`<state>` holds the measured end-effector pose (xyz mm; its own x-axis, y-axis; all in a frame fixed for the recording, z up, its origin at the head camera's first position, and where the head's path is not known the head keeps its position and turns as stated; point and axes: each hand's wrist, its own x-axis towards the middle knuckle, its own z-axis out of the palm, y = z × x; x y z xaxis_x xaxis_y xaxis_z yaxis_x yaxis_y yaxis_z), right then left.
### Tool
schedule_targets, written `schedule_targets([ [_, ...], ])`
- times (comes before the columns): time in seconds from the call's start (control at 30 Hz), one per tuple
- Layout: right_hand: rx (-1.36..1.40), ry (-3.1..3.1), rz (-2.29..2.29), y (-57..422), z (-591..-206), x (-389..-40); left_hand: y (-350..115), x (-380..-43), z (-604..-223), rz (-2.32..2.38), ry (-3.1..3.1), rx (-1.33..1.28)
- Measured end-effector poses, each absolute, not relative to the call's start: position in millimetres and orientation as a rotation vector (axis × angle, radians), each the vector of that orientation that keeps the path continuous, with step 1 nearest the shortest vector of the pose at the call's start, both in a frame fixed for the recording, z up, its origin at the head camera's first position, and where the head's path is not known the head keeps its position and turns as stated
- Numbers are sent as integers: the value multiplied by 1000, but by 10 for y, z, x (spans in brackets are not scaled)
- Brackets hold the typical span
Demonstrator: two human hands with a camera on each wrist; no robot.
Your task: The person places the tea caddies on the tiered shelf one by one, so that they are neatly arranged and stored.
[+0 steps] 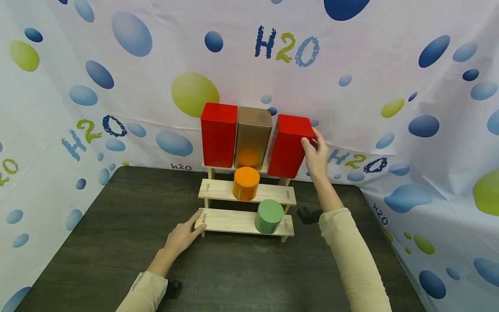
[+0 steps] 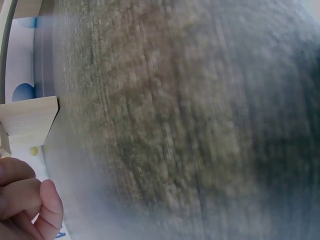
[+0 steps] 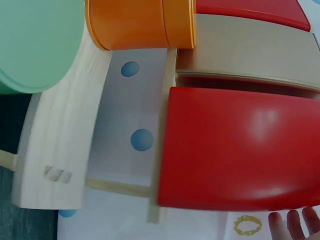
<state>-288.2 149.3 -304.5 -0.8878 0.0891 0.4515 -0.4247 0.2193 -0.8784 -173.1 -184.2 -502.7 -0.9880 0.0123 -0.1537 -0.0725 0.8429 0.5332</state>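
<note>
My left hand (image 1: 182, 237) grips the left end of the lowest step of a three-tier wooden stand (image 1: 230, 220). Its thumb is at the front edge; curled fingers (image 2: 20, 192) show beside the wood in the left wrist view. At the top right, my right hand (image 1: 316, 158) touches a tall red tin (image 1: 287, 151). The thumb lies at the tin's front corner, while fairly straight fingertips (image 3: 295, 225) meet its right side. That tin stands on the top step, a narrow gap away from a gold tin (image 1: 251, 143). Another red tin (image 1: 219, 138) is left of the gold one.
A round orange tin (image 1: 245, 186) occupies the middle step, and a round green tin (image 1: 269, 219) sits toward the right of the lowest step. Under the stand is a dark wood table (image 1: 117, 242). A patterned curtain (image 1: 148, 99) hangs close behind the stand.
</note>
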Motion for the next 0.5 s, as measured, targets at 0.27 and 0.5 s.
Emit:
schedule_targets([
  [0.27, 466, -2164, 1710, 1564, -3260, -2841, -1849, -1736, -5045, 846, 2875, -34],
  [0.5, 499, -2152, 1702, 1537, -3322, -2831, -1856, -1733, -5050, 858, 2870, -34],
])
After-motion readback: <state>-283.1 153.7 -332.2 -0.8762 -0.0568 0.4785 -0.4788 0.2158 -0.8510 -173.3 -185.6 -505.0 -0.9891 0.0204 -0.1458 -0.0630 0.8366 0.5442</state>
